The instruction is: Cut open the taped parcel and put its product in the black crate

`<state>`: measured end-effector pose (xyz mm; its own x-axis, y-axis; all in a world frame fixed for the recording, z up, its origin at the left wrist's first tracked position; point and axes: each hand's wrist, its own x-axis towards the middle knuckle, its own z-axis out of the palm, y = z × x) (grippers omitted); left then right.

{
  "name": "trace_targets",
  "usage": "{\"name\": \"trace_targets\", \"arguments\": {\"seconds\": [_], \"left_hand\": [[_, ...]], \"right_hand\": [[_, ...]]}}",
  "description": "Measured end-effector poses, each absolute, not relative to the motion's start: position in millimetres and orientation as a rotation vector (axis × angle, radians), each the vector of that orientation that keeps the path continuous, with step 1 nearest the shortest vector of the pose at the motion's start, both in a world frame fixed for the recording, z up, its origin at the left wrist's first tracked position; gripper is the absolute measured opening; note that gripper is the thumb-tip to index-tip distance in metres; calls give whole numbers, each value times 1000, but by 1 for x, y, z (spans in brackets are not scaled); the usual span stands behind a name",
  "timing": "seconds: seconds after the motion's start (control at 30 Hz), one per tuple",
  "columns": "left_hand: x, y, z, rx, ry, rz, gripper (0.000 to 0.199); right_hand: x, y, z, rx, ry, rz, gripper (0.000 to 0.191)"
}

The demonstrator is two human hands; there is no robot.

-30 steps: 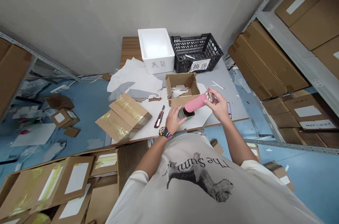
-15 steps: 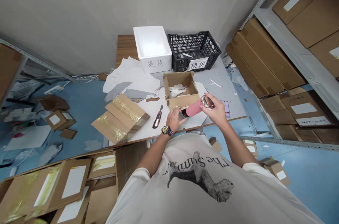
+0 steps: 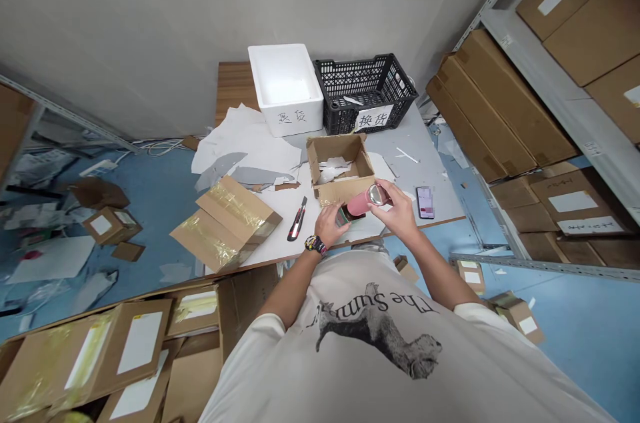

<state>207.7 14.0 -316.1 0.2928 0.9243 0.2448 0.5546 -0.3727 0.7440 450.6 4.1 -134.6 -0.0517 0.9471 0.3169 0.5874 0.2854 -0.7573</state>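
A pink insulated bottle (image 3: 357, 205) lies across my two hands above the white work table (image 3: 440, 189), its round glassy end (image 3: 377, 195) pointing up and to the right. My left hand (image 3: 330, 225), with a colourful wristwatch (image 3: 315, 245) on the wrist, grips the dark lower end. My right hand (image 3: 395, 206) wraps around the glassy end. A red-and-black utility knife (image 3: 297, 219) lies left of my left hand, not touching it. An open cardboard box (image 3: 340, 169) with white scraps inside stands just beyond the bottle.
A white foam box (image 3: 285, 89) and a black plastic crate (image 3: 365, 93) stand at the table's far end. A taped cardboard mailer (image 3: 225, 226), white paper sheets and a phone (image 3: 425, 203) lie on the table. Shelves of cardboard parcels flank both sides.
The bottle has turned so its glassy end tilts more toward me and it looks shorter. My right hand has moved left, closer to my left hand. The view has shifted slightly, showing the whole phone.
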Motion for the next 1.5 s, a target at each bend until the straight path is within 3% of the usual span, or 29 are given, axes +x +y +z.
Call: {"name": "trace_targets", "arguments": {"seconds": [0.23, 0.43, 0.83, 1.03, 1.3, 1.5], "left_hand": [[207, 13, -325, 2025, 1321, 929, 75], [207, 11, -322, 2021, 1297, 913, 73], [205, 9, -328, 2002, 1261, 906, 82], [208, 10, -329, 1950, 1274, 939, 76], [213, 11, -333, 1748, 1288, 826, 83], [213, 12, -332, 1770, 1349, 647, 76]], "right_hand": [[427, 1, -175, -1383, -1934, 627, 58], [411, -1, -216, -1694, -1999, 707, 60], [402, 0, -247, -1787, -2199, 526, 32], [418, -10, -268, -1687, -1897, 585, 36], [437, -3, -311, -1667, -1580, 1182, 79], [428, 6, -299, -1575, -1720, 1230, 62]]}}
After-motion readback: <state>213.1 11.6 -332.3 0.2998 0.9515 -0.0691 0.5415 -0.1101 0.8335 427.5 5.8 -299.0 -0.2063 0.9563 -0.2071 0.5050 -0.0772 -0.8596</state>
